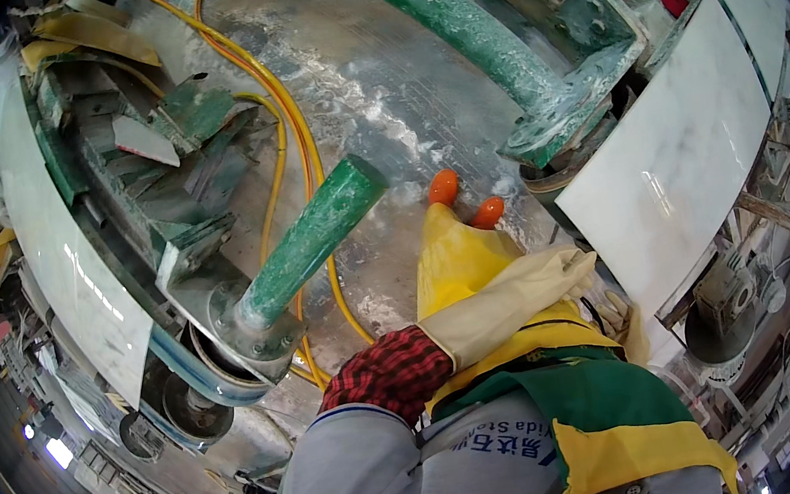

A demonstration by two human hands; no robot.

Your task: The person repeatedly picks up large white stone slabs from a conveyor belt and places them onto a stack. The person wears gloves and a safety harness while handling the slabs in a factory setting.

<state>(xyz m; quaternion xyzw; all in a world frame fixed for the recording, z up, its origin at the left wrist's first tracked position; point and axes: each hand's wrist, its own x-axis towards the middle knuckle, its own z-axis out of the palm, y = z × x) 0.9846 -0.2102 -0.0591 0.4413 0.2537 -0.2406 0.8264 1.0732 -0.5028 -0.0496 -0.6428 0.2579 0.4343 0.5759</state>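
Note:
My left hand (565, 270), in a long cream rubber glove with a red-and-black checked sleeve cuff (388, 374), reaches across my front to the right. Its fingers are drawn together and bent; what they hold, if anything, is hidden. Close beside it is my right hand (614, 313), also in a cream glove and partly covered, with its fingers curled. A thin dark strip shows between the hands, too small to name. Below them lies my yellow apron (457, 256), with a green-and-yellow band (588, 402) over the grey shirt. Orange boot tips (444, 186) show beyond the apron.
To the left, a green cylinder (314, 243) juts from a machine beside a pale stone slab (71, 242). Another green cylinder (455, 26) and a white marble slab (675, 192) are to the right. Yellow hoses (305, 148) run over the wet floor (342, 83). Scrap pieces (148, 140) lie heaped left.

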